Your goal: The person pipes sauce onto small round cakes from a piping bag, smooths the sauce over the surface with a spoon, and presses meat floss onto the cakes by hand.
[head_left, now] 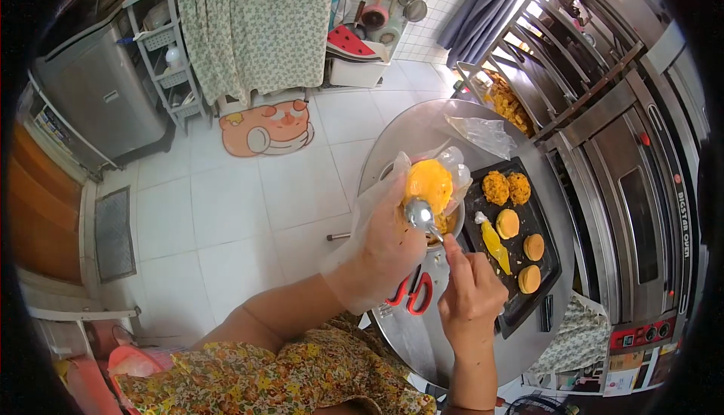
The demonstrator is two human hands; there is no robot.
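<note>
My left hand point(388, 226), in a clear plastic glove, holds a round piece coated in smooth yellow filling point(430, 181) above a metal bowl. Bare, my right hand point(473, 290) grips a metal spoon point(420, 213), its bowl against the lower edge of the yellow piece. Part of an orange-brown mixture point(446, 223) shows in the bowl below; my left hand hides much of it. On the black tray point(520, 315) to the right lie round buns point(507, 223), shaggy orange balls point(495, 187) and a yellow-filled piping bag point(494, 245).
Red-handled scissors point(419, 294) lie on the round steel table point(392, 332), near its front. A clear plastic bag point(483, 136) is at its back. An oven point(641, 204) and a tray rack point(558, 53) stand at the right. Beyond the table, a pink mat point(268, 128) lies on the floor.
</note>
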